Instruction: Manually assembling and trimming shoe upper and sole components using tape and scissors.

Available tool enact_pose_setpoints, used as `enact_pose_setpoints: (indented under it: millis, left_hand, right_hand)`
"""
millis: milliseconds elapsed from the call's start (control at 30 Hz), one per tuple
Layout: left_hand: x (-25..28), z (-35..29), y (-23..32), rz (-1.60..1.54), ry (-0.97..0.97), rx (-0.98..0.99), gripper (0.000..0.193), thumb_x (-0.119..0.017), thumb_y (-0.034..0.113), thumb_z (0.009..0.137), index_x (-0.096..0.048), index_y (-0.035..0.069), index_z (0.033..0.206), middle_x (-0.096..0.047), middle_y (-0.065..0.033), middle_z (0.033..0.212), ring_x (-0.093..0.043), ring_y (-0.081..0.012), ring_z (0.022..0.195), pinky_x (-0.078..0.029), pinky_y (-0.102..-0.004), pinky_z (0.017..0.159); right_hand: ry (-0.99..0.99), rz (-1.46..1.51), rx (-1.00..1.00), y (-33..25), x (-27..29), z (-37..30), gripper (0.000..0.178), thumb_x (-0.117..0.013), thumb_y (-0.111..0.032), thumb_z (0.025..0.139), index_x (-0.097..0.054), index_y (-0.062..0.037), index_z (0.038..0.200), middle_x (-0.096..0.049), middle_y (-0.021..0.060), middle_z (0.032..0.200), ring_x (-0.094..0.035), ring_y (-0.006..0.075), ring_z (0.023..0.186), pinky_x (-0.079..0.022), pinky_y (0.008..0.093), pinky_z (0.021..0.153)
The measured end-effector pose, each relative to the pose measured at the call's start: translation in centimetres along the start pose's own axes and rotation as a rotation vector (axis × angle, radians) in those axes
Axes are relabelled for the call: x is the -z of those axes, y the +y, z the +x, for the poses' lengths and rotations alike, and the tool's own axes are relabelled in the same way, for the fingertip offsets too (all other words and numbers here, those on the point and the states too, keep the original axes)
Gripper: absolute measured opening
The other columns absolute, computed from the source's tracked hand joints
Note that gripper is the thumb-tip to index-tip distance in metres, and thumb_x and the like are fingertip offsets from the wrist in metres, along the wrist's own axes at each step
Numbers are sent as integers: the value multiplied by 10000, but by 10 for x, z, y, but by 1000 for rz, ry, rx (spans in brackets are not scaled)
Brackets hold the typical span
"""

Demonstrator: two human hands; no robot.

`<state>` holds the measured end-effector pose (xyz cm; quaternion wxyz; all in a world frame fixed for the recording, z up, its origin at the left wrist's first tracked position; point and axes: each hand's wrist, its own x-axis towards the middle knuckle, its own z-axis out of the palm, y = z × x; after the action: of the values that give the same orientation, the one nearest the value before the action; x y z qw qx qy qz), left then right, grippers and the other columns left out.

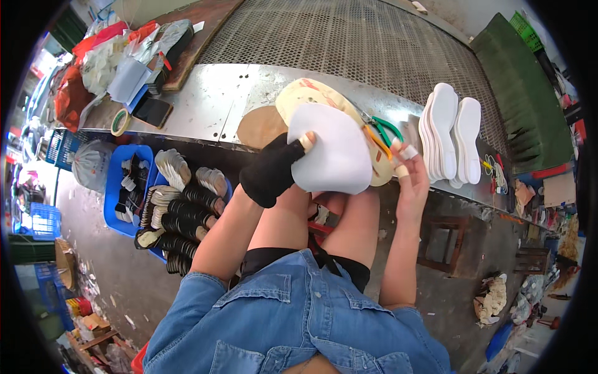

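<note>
My left hand [272, 167], in a black glove that leaves the thumb tip bare, grips a white insole [330, 149] by its left edge. The insole is held up over my lap, its rounded face toward me. Behind it a cream padded piece [305, 93] with red markings lies on the metal table edge, partly hidden. My right hand [411, 177] is bare with white wraps on some fingers, which are apart, just right of the insole. Close to those fingertips lies a cutting tool with green and orange handles [387, 129]; whether they touch it, I cannot tell.
White insoles [443, 134] stand in stacks on the right of the metal table [205, 93]. A phone [153, 112], a tape roll [120, 122] and plastic bags lie left. Blue crates [112, 212] of black and pale pieces sit below; a wooden stool [453, 246] is at right.
</note>
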<state>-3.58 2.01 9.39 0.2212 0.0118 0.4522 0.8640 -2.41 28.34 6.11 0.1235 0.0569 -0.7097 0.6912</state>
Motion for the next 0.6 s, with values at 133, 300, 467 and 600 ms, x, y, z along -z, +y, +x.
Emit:
enact_pose_setpoints:
  millis: [133, 300, 467, 600]
  left_hand:
    - [-33, -10, -3, 350, 89, 105, 594, -589, 422, 861, -476, -45, 1211, -598, -134, 1042, -592, -182, 918, -492, -301, 766]
    - [-47, -11, 3, 467, 283, 160, 513, -576, 385, 877, -520, -29, 1176, -612, -101, 992, -590, -147, 827, -479, -278, 702]
    - [-48, -17, -1, 105, 304, -169, 438, -576, 322, 887, -537, -21, 1155, -610, -82, 980, -580, -131, 836, -471, -272, 703]
    - [-53, -18, -1, 102, 288, -190, 429, -551, 261, 906, -471, -11, 1228, -587, -120, 1078, -594, -170, 944, -493, -294, 780]
  right_hand:
    - [-337, -29, 15, -34, -19, 19, 331, -545, -41, 858, -512, 22, 1181, -591, 84, 1095, -571, 140, 995, -444, 264, 841]
    - [107, 70, -28, -2, -13, 26, 211, -575, -81, 862, -599, 10, 1051, -634, 55, 954, -589, 98, 826, -477, 240, 723]
    - [199, 536, -14, -32, 22, -6, 347, -548, -122, 892, -488, 60, 1181, -573, 128, 1119, -583, 196, 987, -479, 326, 845]
    - [48, 521, -73, -46, -27, -51, 360, -622, -153, 860, -512, 56, 1132, -585, 90, 1062, -562, 131, 939, -452, 283, 812]
